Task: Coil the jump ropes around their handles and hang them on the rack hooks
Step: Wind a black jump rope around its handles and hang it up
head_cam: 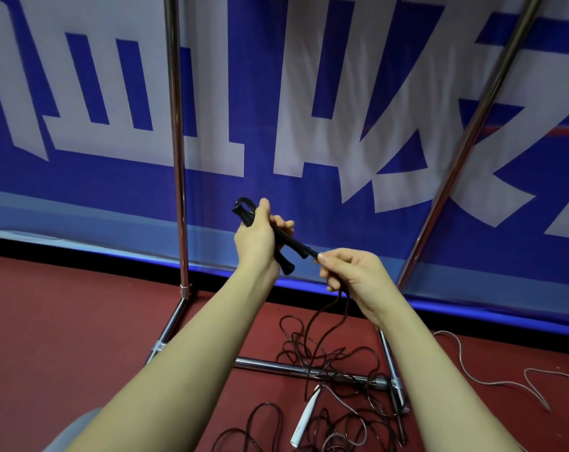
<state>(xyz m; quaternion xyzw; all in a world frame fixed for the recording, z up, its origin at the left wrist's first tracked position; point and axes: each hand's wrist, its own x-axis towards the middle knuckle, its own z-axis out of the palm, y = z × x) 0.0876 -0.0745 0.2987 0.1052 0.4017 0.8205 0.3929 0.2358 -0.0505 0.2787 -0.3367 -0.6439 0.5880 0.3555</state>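
Left hand (256, 238), at centre frame, is wrapped around two black handles (284, 244) held together; fingers are curled over them, thumb up along the top. The handles' long axis runs from upper left to lower right: a looped end stands out above the thumb, one tip points down below the palm, and the other tip reaches toward the right hand. Right hand (348, 272), just right of and slightly below the left, pinches the dark rope (312, 324) between thumb and forefinger right at that handle tip; the remaining fingers are curled loosely.

From the pinch the rope drops down through the lower centre of the frame into a loose tangle on the red floor (65, 314), lying over the rack's (175, 125) chrome base bar. No turns are seen on the handles yet; coiling is judged to be just starting. The right hand is the nearer to the free rope, so winding is expected to be done by it, across the handle axis.

Rope is thin, dark brown, limp, kinked. Handles are matte black, slim, ribbed near the tips.

At lower right, white handles (304, 415) with a pale rope (472, 370) lie on the floor, uncoiled. Hooks are not clearly in view.
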